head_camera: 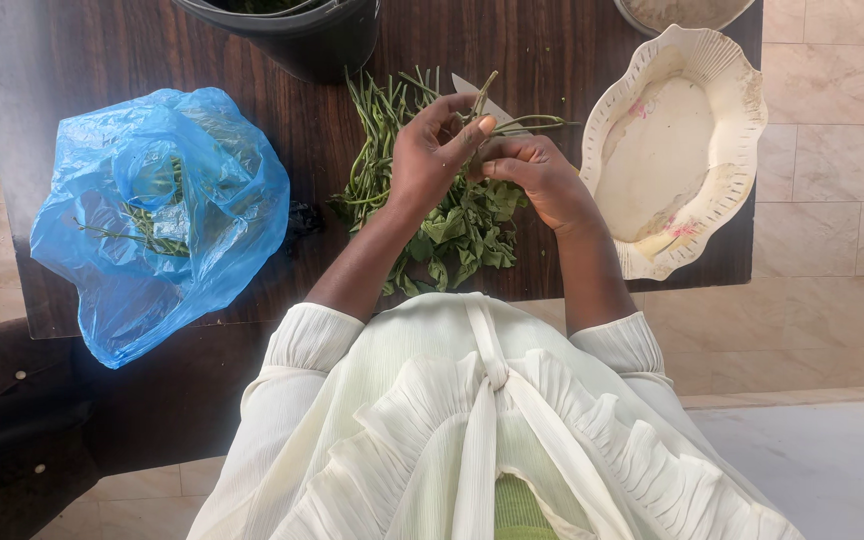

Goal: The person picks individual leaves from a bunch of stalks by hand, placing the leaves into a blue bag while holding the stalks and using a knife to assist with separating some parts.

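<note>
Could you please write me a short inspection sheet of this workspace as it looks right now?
Surface: dark wooden table.
Job's things: green stems piled; leaves beneath the hands; knife partly hidden.
Clutter: blue plastic bag holding greens; cream scalloped dish; dark bucket.
Grippers: left hand pinches a stem; right hand closed beside it.
Cables: nothing seen.
Surroundings: tiled floor.

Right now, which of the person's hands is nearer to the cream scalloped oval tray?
The right hand. It sits just beside the cream scalloped oval tray, near its inner rim, while the left hand is farther off, above the green leafy stems.
</note>
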